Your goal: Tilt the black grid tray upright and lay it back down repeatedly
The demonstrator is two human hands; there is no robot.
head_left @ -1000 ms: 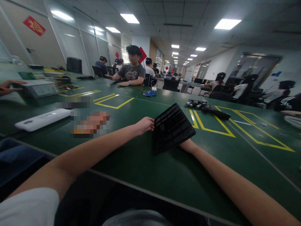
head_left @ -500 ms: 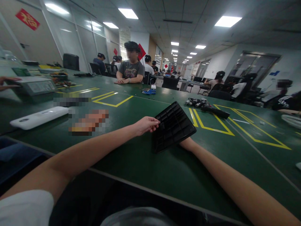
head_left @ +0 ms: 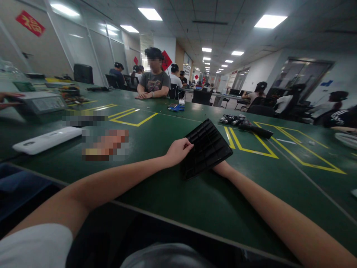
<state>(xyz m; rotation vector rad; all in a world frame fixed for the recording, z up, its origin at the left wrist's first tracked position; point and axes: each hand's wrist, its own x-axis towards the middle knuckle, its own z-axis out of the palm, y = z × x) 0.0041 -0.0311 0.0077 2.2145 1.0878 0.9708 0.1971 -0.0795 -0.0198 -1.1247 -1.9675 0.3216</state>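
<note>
A thin black plastic panel with a grid of ribs on the side toward me is held tilted above the green table. Behind its lower right edge is my right hand; it grips the panel from there, and its fingers are hidden. My left hand is at the panel's left side, thumb and fingers closed together against the ribbed face. Whatever the left fingertips pinch, if anything, is too small to make out.
On the green table, a white power strip-like bar lies left, near blurred-out items. A grey box stands far left by another person's hand. Black cables and a dark rod-like object lie right. A person sits opposite.
My left hand has turned and shifted slightly right, its fingertips further over the panel's ribbed face. The panel and my right hand stay almost where they were.
</note>
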